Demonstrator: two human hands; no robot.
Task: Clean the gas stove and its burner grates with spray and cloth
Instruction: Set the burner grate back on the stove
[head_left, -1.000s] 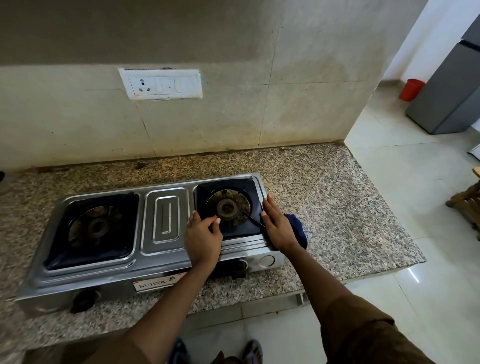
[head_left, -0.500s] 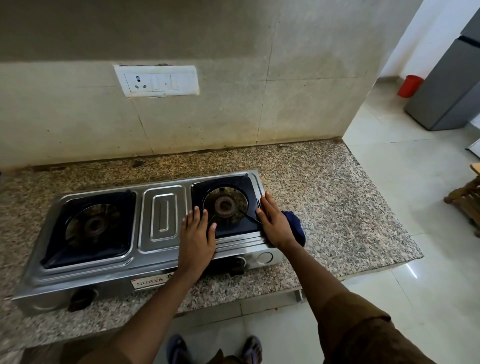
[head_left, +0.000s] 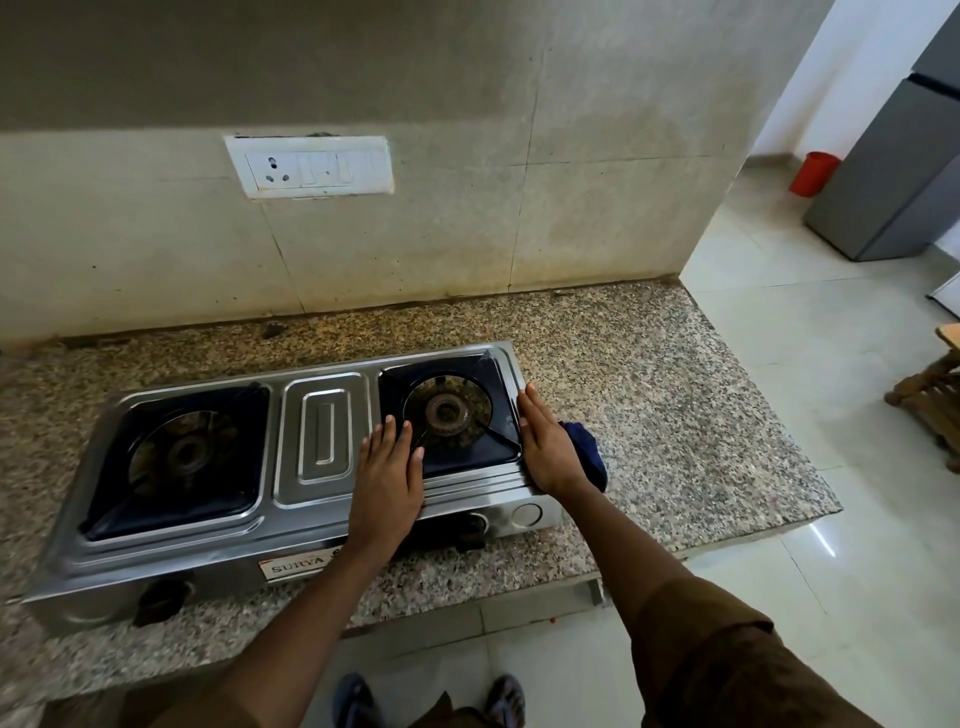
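The stove (head_left: 322, 441) sits on the counter (head_left: 675, 405). The left hand (head_left: 387, 480) lies flat, fingers straight, beside the right grate (head_left: 449, 415). The right hand (head_left: 548, 452) presses flat on the stove's edge, the cloth (head_left: 587, 454) beneath it. Risk: pressing near that edge could shift the stove or dislodge the loose grate.

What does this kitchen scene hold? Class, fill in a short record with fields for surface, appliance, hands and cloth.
surface: speckled granite counter
appliance: two-burner steel gas stove, grates on
left hand: flat, beside the right burner grate
right hand: flat on stove's right edge
cloth: blue cloth, on the counter beside the right hand
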